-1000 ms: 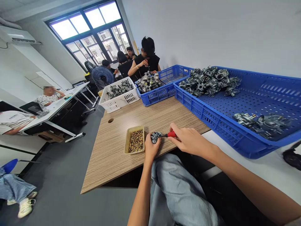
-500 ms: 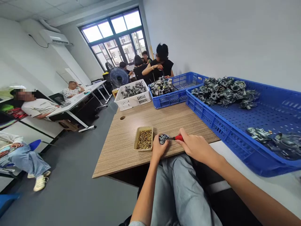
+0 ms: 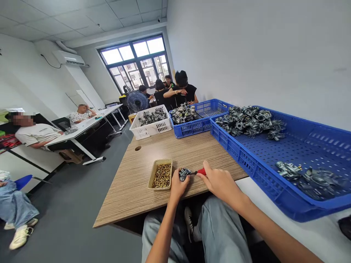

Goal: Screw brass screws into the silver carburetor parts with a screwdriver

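Observation:
My left hand [image 3: 178, 187] is closed around a small grey metal part [image 3: 184, 173] at the near edge of the wooden table [image 3: 142, 160]. My right hand [image 3: 219, 182] grips a red-handled screwdriver [image 3: 201, 171], its tip against that metal part. A shallow tan tray of brass screws [image 3: 161, 174] sits just left of my left hand.
A large blue crate [image 3: 274, 175] with piles of grey metal parts stands at the right. A smaller blue crate [image 3: 196, 122] and a white basket [image 3: 150, 124] of parts stand at the table's far end. People sit at the far end and at a white desk on the left. A fan stands by the window.
The view has tilted up and shifted. Both hands stay together on the metal part and screwdriver at the table's near edge. My legs have moved apart.

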The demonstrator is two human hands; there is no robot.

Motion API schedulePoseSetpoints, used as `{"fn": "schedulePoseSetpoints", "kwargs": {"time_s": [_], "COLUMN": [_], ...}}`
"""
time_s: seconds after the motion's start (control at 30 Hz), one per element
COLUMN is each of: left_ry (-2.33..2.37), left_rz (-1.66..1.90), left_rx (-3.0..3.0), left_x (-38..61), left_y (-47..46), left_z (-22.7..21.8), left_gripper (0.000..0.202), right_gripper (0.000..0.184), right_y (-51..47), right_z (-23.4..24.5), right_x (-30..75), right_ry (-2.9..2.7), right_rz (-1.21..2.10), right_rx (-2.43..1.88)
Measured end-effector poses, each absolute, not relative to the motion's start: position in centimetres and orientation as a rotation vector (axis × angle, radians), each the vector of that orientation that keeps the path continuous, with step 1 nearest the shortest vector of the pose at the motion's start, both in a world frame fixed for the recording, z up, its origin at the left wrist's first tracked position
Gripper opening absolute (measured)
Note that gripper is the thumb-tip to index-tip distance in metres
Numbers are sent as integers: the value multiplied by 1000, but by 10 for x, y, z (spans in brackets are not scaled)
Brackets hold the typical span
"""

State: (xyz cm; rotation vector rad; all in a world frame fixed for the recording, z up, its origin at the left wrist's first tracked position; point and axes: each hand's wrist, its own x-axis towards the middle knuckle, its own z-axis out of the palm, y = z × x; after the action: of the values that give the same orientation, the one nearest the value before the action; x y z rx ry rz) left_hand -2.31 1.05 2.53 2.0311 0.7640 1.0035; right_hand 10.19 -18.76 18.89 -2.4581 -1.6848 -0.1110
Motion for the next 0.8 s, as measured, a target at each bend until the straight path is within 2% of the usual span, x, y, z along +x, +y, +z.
{"fn": "schedulePoseSetpoints", "kwargs": {"time_s": [0.13,0.3,0.43,0.8], "left_ry": [780,770,777,793], "left_rz": [988,975,966,951], "left_rx": [2023,2041,2046,2086], "left_x": [-23,-23,-23,-24], "left_y": [9,9,10,10], "left_z": [27,30,30,31], "left_gripper": [37,36,37,36], "right_gripper": [32,27,17,12], "right_y": [-190,-197,-202,-196], "right_z": [188,187,192,191], "right_x": [113,123,123,119], "right_ry": [-1665,-1744,-1791,-1774], "right_rz": [-6,183,303,179], "right_rx": [-2398,-2104,-2016,-2159]}}
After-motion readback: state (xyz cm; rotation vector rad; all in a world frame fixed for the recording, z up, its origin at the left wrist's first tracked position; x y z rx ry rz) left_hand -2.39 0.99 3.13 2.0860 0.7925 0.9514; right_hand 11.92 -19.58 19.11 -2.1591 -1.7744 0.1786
